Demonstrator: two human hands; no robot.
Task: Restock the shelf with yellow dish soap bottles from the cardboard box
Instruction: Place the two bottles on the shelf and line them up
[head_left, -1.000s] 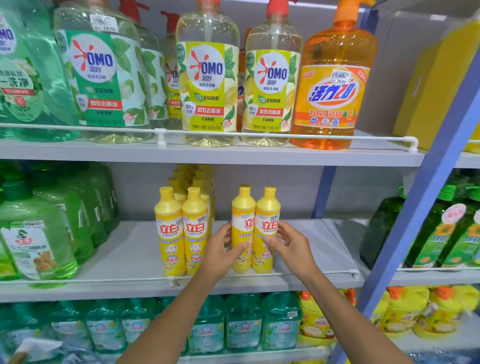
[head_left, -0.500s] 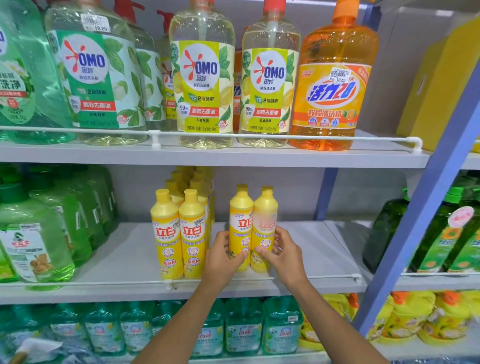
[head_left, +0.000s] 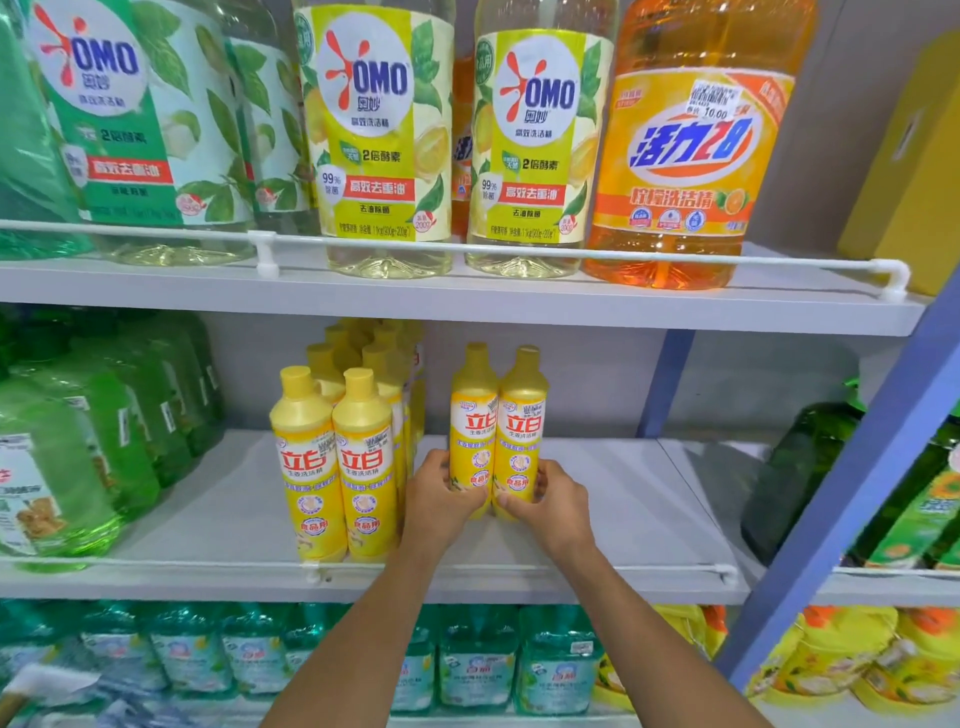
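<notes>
Two yellow dish soap bottles stand upright side by side on the middle shelf (head_left: 613, 519). My left hand (head_left: 441, 499) grips the base of the left bottle (head_left: 471, 426), and my right hand (head_left: 556, 504) grips the base of the right bottle (head_left: 522, 426). To their left, two rows of the same yellow bottles (head_left: 335, 457) run from the shelf's front rail toward the back wall. The cardboard box is not in view.
Green bottles (head_left: 78, 457) fill the shelf's left end. A white wire rail (head_left: 675, 567) guards the front edge. Large OMO bottles (head_left: 374, 135) and an orange bottle (head_left: 691, 145) stand above. A blue upright (head_left: 852, 493) borders the right; teal bottles (head_left: 478, 660) sit below.
Both hands have pushed the two bottles deeper onto the shelf, and the right bottle's label has turned to face front. My head has moved closer to the shelf.
</notes>
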